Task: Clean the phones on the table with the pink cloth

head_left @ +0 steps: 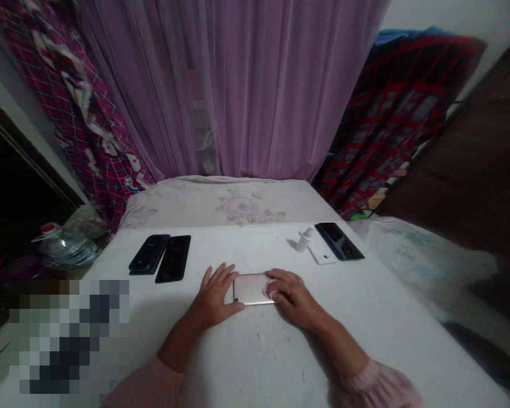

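Observation:
A pinkish-gold smartphone (250, 288) lies back up on the white table, its camera at the near left corner. My left hand (216, 296) steadies its left end, the thumb at the near edge and the forefinger at the far corner, the other fingers spread. Under the fingers of my right hand (294, 297) is a small crumpled pale pink cloth (270, 289), pressed on the right part of the phone's back. My right fingers partly cover the cloth and that end of the phone.
Dark phones (150, 254) lie at the left beside a black phone (173, 259). At the right stand a small white spray bottle (305, 240), a white phone (322, 255) and a dark phone (340, 241). A blurred patch (70, 337) covers the left front. A purple curtain (263, 85) hangs behind.

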`<state>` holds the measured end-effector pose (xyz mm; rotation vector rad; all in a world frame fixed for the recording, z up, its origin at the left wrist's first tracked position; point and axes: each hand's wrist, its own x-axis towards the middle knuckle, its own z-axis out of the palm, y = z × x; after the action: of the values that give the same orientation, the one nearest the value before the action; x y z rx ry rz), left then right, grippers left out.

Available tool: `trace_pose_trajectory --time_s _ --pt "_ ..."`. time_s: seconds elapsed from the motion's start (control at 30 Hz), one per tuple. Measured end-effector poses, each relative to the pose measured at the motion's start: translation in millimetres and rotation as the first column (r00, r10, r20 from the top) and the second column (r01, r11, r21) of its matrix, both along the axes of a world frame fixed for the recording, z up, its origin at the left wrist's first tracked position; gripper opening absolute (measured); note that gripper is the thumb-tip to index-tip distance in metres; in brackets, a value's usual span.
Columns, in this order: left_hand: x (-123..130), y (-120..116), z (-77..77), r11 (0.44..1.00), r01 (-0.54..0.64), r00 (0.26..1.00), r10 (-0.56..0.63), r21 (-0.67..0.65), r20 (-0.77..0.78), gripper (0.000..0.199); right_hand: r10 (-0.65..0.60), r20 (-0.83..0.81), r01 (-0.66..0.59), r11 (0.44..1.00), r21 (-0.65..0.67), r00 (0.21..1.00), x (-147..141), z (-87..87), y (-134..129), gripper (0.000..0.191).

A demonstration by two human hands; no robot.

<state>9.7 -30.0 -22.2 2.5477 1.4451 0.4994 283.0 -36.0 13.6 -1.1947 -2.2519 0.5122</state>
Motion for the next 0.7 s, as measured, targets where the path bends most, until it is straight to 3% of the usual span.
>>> trace_pose_trajectory --time_s 0.43,0.53,0.7 --pt "2 -1 10.6 1.000 0.002 1.000 -0.002 0.000 -0.030 0.069 -0.298 0.005 0.297 0.954 0.026 0.955 -11 -6.0 34 0.022" --pt "3 -1 10.7 1.000 0.002 1.000 -0.002 -0.002 -0.026 0.068 -0.221 -0.042 0.221 0.975 -0.003 0.974 1 -4.0 26 0.022" --pt "2 -1 9.8 1.000 0.006 1.000 -0.006 -0.006 -0.010 0.068 0.044 -0.080 -0.049 0.997 -0.066 0.996 34 5.2 -1 0.028"
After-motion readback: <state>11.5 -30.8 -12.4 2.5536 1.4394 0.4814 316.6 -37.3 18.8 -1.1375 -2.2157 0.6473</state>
